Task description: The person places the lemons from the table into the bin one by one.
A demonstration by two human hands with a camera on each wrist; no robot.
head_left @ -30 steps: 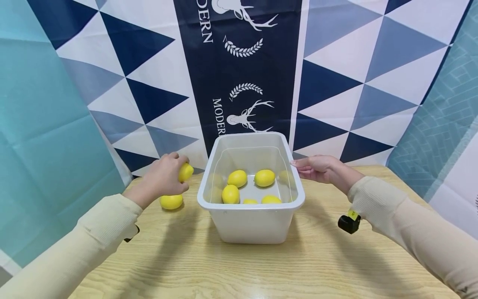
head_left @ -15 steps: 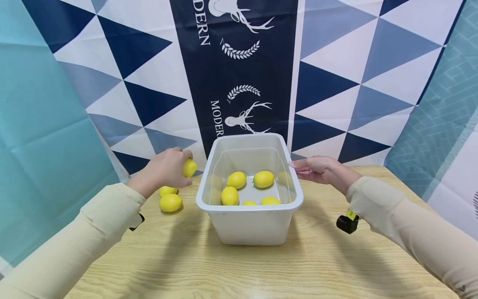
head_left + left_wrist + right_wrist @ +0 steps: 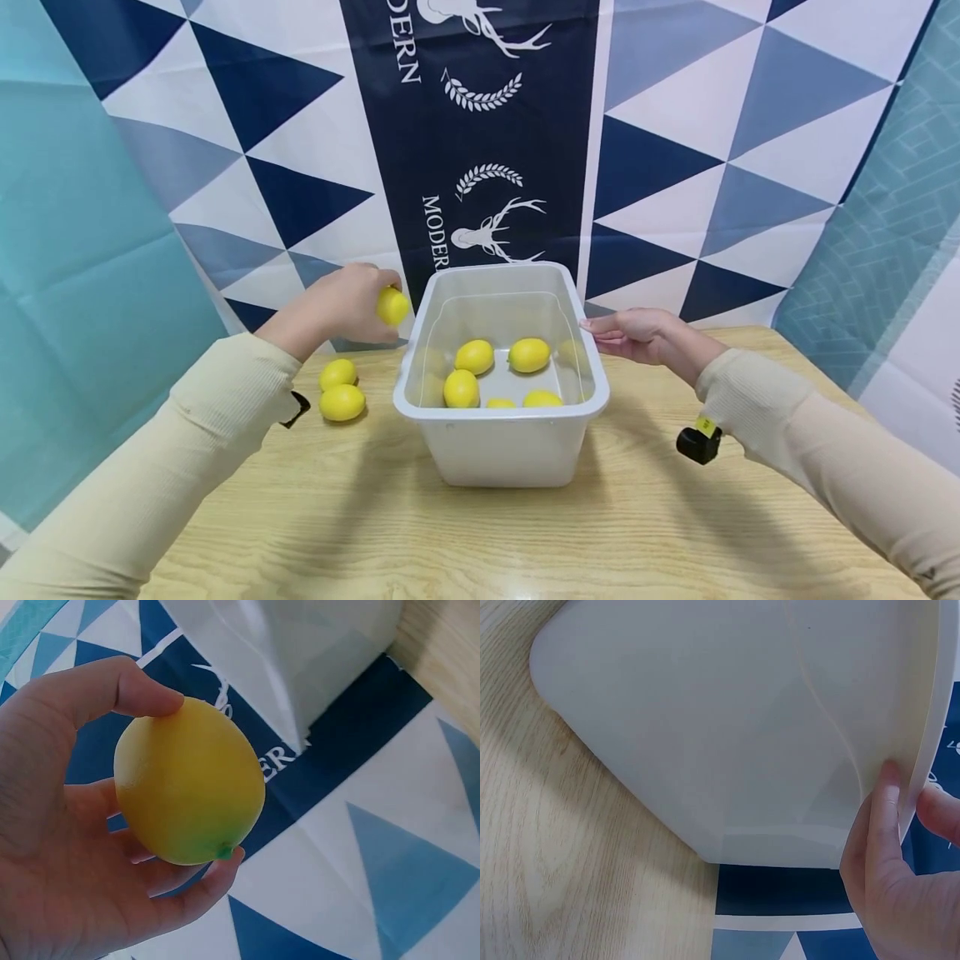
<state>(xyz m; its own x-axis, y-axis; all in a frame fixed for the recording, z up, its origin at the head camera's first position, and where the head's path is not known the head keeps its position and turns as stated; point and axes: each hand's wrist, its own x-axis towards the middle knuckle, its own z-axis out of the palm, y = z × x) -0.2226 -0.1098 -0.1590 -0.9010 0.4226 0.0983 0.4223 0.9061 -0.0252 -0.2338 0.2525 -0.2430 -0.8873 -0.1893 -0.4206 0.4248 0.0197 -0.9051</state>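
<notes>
My left hand (image 3: 347, 302) holds a yellow lemon (image 3: 187, 784) with a small green tip, fingers and thumb curled round it. It hovers above the table, just left of a white plastic bin (image 3: 504, 450). At the bin's right side, my right hand (image 3: 637, 335) pinches the rim (image 3: 932, 712), thumb on one side and fingers under the lip against the outer wall. Several lemons lie on the bin's floor, among them one lemon (image 3: 529, 355) at the back right. The front wall partly hides two of them.
Two more lemons sit on the wooden table (image 3: 495, 542) left of the bin, the nearer lemon (image 3: 342, 402) touching or almost touching the farther lemon (image 3: 338, 374). A patterned cloth (image 3: 667, 167) hangs close behind the bin.
My left hand has risen and shifted right toward the bin with the lemon, uncovering the two lemons on the table. The right hand has stayed at the rim.
</notes>
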